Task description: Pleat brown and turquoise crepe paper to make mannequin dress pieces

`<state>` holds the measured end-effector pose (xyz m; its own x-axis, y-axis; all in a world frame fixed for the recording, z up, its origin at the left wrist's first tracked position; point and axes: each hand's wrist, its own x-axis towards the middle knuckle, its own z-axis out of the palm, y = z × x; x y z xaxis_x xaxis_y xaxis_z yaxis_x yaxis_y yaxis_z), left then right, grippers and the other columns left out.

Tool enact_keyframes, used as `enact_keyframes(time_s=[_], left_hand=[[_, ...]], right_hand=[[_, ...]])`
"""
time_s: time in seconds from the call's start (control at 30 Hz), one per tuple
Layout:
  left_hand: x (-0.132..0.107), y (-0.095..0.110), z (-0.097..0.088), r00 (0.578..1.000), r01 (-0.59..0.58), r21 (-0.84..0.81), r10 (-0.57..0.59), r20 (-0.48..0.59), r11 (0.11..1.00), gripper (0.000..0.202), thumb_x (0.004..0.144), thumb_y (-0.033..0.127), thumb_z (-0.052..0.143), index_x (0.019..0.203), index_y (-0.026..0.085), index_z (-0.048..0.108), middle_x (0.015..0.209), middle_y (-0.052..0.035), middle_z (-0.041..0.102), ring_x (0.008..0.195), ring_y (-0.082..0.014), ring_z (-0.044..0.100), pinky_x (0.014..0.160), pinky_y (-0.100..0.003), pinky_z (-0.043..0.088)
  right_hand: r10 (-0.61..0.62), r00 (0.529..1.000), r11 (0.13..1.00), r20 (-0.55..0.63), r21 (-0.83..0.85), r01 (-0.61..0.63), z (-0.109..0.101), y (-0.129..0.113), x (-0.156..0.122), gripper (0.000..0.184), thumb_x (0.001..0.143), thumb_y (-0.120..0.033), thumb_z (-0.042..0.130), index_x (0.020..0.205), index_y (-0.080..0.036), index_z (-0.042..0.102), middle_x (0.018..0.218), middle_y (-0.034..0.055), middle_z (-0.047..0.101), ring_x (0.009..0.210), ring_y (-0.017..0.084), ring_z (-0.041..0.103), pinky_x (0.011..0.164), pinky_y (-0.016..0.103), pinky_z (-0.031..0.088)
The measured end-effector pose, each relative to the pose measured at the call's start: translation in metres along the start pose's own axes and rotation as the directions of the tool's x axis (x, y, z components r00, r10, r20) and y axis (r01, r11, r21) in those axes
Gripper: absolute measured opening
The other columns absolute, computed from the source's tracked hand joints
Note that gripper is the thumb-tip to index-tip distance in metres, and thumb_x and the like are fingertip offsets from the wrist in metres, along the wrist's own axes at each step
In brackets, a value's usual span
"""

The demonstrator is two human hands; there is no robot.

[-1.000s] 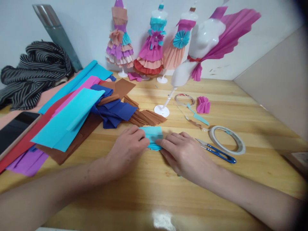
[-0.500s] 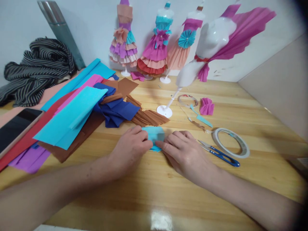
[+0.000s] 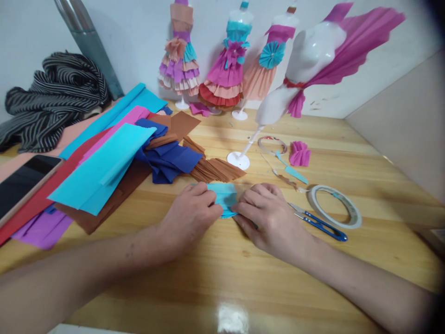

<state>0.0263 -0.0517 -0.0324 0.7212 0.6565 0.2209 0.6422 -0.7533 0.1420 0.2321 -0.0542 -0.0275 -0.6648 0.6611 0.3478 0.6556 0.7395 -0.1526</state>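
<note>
A small piece of light-blue crepe paper [image 3: 225, 195] lies on the wooden table between my hands, its near edge folded into narrow pleats. My left hand [image 3: 194, 208] pinches its left side, fingers curled and thumb pressed near the folds. On the right side, my right hand [image 3: 266, 213] is closed on the paper too, fingertips at the pleated edge. Both hands cover the paper's ends. Just beyond lies a pleated brown crepe paper strip [image 3: 219, 170]. Blue-handled thread snips [image 3: 321, 225] rest to the right of my right hand, beside a roll of tape [image 3: 335, 206].
Crepe paper sheets [image 3: 104, 167], a phone [image 3: 28, 185] and a striped cloth [image 3: 55, 99] lie at left. A mannequin [image 3: 278, 104] with magenta paper leans at the back. Several dressed mannequins stand by the wall, one in a magenta-and-red dress [image 3: 225, 69]. A magenta paper piece [image 3: 300, 154] lies right.
My right thumb and fingers have drawn back slightly to the right along the paper's near edge, showing more of the pleats. My left hand stays almost in place.
</note>
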Motion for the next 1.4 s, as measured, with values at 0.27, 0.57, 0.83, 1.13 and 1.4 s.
enact_keyframes(time_s=[0.27, 0.57, 0.83, 1.13, 1.4], left_hand=[[-0.001, -0.002, -0.003, 0.992, 0.099, -0.024, -0.096, 0.083, 0.995, 0.021, 0.090, 0.016, 0.046, 0.076, 0.017, 0.061, 0.082, -0.0054, 0.061, 0.081, -0.0218, 0.046, 0.071, -0.036, 0.038], [0.002, 0.001, -0.010, 0.982, 0.157, -0.074, -0.148, 0.116, 0.985, 0.027, 0.092, 0.034, 0.050, 0.077, 0.017, 0.065, 0.081, -0.0056, 0.064, 0.084, -0.0220, 0.054, 0.076, -0.036, 0.043], [0.006, 0.006, -0.002, 0.997, 0.071, 0.039, -0.072, 0.006, 0.997, 0.024, 0.088, 0.033, 0.056, 0.072, 0.017, 0.062, 0.074, -0.0056, 0.061, 0.076, -0.0227, 0.052, 0.065, -0.034, 0.042], [0.002, 0.002, 0.002, 0.999, 0.047, 0.035, -0.048, 0.024, 0.998, 0.025, 0.090, 0.015, 0.049, 0.068, 0.017, 0.061, 0.071, -0.0038, 0.060, 0.071, -0.0197, 0.049, 0.061, -0.031, 0.037], [0.001, 0.002, 0.004, 0.990, 0.143, 0.019, -0.143, -0.007, 0.990, 0.021, 0.090, 0.021, 0.053, 0.070, 0.017, 0.057, 0.072, -0.0031, 0.058, 0.073, -0.0205, 0.052, 0.063, -0.032, 0.041]], right_hand=[[0.088, 0.982, 0.986, 0.169, 0.126, -0.110, -0.005, 0.003, 0.002, 0.012, 0.084, -0.017, 0.055, 0.078, -0.017, 0.065, 0.075, 0.0058, 0.063, 0.079, 0.021, 0.051, 0.071, 0.034, 0.031], [0.193, 0.948, 0.945, 0.251, 0.213, -0.249, -0.004, 0.008, 0.004, 0.006, 0.078, -0.013, 0.061, 0.075, -0.018, 0.061, 0.069, 0.0021, 0.061, 0.069, 0.017, 0.053, 0.069, 0.031, 0.034], [0.242, 0.946, 0.926, 0.214, 0.239, -0.291, 0.000, 0.010, 0.006, 0.009, 0.075, -0.012, 0.064, 0.070, -0.019, 0.061, 0.066, -0.0002, 0.059, 0.064, 0.015, 0.052, 0.067, 0.028, 0.035], [0.283, 0.920, 0.902, 0.271, 0.252, -0.351, -0.003, 0.011, 0.008, 0.011, 0.074, -0.012, 0.066, 0.081, -0.019, 0.064, 0.066, -0.0020, 0.059, 0.061, 0.013, 0.051, 0.062, 0.026, 0.036], [0.331, 0.902, 0.903, 0.276, 0.185, -0.388, -0.002, 0.006, 0.006, 0.014, 0.074, -0.014, 0.068, 0.086, -0.019, 0.064, 0.065, -0.0014, 0.061, 0.065, 0.017, 0.056, 0.069, 0.031, 0.038]])
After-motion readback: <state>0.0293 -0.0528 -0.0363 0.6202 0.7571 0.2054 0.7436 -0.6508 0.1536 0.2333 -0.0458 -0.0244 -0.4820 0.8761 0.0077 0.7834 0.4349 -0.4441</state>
